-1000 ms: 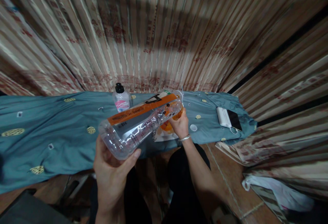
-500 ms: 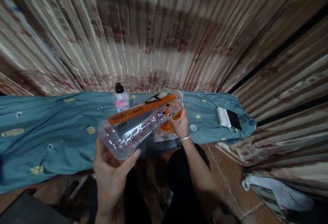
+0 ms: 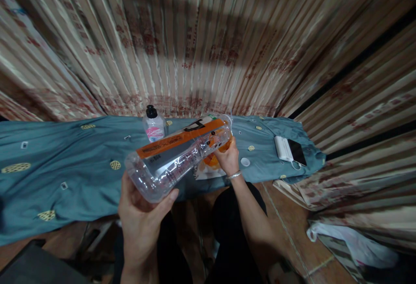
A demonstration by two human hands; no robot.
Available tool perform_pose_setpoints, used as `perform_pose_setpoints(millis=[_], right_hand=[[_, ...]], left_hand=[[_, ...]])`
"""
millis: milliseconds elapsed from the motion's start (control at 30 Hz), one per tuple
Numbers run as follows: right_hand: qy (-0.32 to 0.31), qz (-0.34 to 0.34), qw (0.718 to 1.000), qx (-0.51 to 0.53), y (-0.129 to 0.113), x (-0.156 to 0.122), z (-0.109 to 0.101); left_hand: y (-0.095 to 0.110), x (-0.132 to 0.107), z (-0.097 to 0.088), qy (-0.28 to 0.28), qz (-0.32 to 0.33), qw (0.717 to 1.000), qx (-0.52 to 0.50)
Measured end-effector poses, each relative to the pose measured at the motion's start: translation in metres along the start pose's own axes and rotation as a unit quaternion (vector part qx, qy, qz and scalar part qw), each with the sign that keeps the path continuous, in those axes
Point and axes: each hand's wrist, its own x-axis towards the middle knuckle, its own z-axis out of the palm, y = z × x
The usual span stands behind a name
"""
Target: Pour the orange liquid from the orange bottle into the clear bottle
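A large clear plastic bottle (image 3: 169,162) with an orange and black label lies tilted in the air above the table. Its base rests in my left hand (image 3: 141,214), whose fingers and thumb curl round it. My right hand (image 3: 228,156) grips the neck end of the same bottle, just over an orange and white packet (image 3: 208,168) that lies on the cloth. A small white cap (image 3: 245,162) sits on the cloth right of my right hand.
A teal cloth with yellow patches (image 3: 65,167) covers the table. A small bottle with a black cap and pink label (image 3: 153,126) stands at the back. A white box and dark phone (image 3: 290,150) lie at the right end. Striped curtains hang behind.
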Motion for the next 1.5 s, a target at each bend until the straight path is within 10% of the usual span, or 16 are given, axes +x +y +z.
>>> perform_pose_setpoints(millis=[1500], right_hand=[[-0.002, 0.007, 1.000, 0.005, -0.0024, 0.0001, -0.0004]], left_hand=[[-0.0038, -0.0001, -0.0009, -0.009, 0.002, 1.000, -0.010]])
